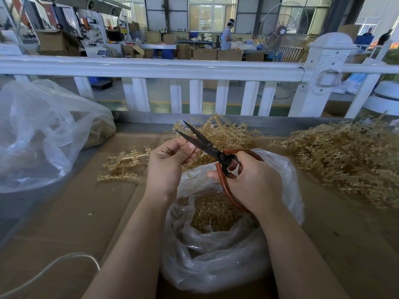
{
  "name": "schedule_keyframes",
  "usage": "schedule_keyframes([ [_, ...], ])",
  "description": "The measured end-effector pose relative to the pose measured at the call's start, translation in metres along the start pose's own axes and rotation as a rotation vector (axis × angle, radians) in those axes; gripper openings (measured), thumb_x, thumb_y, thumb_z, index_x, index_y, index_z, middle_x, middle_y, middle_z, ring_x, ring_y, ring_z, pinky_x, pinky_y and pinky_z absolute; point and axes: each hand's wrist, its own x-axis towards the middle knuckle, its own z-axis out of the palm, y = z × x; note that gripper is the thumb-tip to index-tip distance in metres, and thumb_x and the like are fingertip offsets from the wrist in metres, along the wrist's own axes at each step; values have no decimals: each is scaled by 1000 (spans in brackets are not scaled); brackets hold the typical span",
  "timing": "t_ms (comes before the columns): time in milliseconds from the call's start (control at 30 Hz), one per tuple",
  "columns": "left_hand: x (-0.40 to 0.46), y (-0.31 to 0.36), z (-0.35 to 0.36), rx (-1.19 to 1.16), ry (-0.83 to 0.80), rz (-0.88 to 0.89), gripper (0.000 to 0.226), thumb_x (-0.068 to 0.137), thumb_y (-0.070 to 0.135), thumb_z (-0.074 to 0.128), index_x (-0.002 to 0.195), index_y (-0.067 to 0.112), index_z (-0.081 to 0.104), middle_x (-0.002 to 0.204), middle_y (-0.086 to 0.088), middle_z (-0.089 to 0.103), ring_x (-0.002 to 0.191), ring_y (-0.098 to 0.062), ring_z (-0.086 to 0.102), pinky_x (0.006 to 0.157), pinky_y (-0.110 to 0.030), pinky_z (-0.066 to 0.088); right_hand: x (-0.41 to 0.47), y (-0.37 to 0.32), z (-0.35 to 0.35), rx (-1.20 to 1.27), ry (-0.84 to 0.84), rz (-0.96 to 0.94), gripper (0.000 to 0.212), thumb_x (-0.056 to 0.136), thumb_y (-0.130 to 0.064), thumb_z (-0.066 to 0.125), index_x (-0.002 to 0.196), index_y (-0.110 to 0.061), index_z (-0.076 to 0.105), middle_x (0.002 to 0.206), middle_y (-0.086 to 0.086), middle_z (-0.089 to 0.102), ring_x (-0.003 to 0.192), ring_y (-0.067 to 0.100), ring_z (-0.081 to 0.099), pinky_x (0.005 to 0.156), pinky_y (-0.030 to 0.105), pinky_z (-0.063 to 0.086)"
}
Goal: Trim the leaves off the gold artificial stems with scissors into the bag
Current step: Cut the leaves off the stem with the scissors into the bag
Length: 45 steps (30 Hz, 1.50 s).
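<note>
My right hand (252, 184) grips the red handles of black scissors (203, 143); the blades stand apart and point up-left. My left hand (170, 162) pinches a thin gold stem (195, 151) right beside the blades, above an open clear plastic bag (216, 244). Cut gold leaves (216, 212) fill the bottom of the bag. A heap of gold stems (349, 156) lies at the right, and a smaller tangle (226, 132) sits behind the scissors. One flat gold sprig (123, 165) lies on the cardboard to the left of my left hand.
Brown cardboard (75, 212) covers the table. A large clear bag (43, 134) stands at the left. A white cable (49, 266) runs across the near left. A white railing (151, 67) closes off the far edge, with a workshop and people beyond.
</note>
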Motion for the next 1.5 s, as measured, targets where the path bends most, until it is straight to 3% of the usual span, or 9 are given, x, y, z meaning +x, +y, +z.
schedule_keyframes([
  [100, 0, -1, -1, 86, 2, 40, 18, 91, -3, 61, 84, 9, 72, 71, 0, 64, 67, -8, 56, 66, -16, 47, 1, 0, -1, -13, -7, -2, 67, 67, -94, 36, 82, -32, 57, 75, -25, 52, 68, 0, 51, 53, 13, 34],
  [267, 1, -2, -3, 164, -1, 76, 21, 92, -1, 62, 82, 13, 75, 77, -4, 67, 73, -12, 58, 72, -22, 50, 1, 1, -3, -18, -8, -19, 78, 67, -96, 30, 86, -28, 65, 75, -20, 61, 69, 3, 55, 55, 15, 41],
  [467, 1, 0, -2, 106, 2, 57, 28, 90, -1, 63, 76, 20, 76, 72, 1, 70, 70, -11, 60, 70, -19, 52, 2, 2, -1, -19, -35, 10, 82, 63, -97, 29, 89, -30, 67, 77, -18, 64, 71, 3, 59, 59, 21, 51],
  [767, -1, 3, -3, 52, -30, 38, 18, 93, 0, 60, 78, 5, 68, 73, -4, 64, 69, -12, 56, 68, -19, 48, -1, 4, 0, 10, 5, -34, 75, 69, -94, 37, 81, -28, 69, 72, -17, 65, 64, 2, 57, 55, 7, 34],
  [933, 0, 2, -4, 28, -34, 30, 13, 92, 1, 61, 81, 4, 68, 74, -3, 65, 69, -12, 56, 71, -21, 48, -1, 5, 2, 22, 4, -43, 75, 70, -94, 38, 78, -25, 67, 70, -15, 63, 65, 5, 58, 57, 17, 47],
  [1133, 2, -1, -6, 22, -29, 13, 13, 91, 3, 62, 81, 7, 69, 72, -1, 65, 68, -11, 57, 70, -22, 47, 0, 7, 4, 37, -6, -29, 70, 69, -91, 45, 73, -23, 63, 65, -12, 60, 62, 7, 57, 58, 23, 50],
  [1267, 3, -2, -7, 18, -28, -1, 16, 91, 4, 63, 79, 9, 70, 73, -3, 65, 69, -12, 56, 73, -26, 45, 0, 7, 5, 51, 28, -57, 64, 72, -85, 53, 64, -21, 55, 59, -12, 54, 56, 8, 53, 52, 20, 45],
  [1500, 2, 0, -5, 6, -12, -27, 18, 92, 2, 62, 81, 12, 74, 72, -1, 67, 68, -11, 57, 73, -25, 47, 0, 8, 6, 56, 45, -65, 71, 71, -88, 47, 69, -18, 60, 62, -12, 57, 58, 9, 55, 53, 26, 50],
])
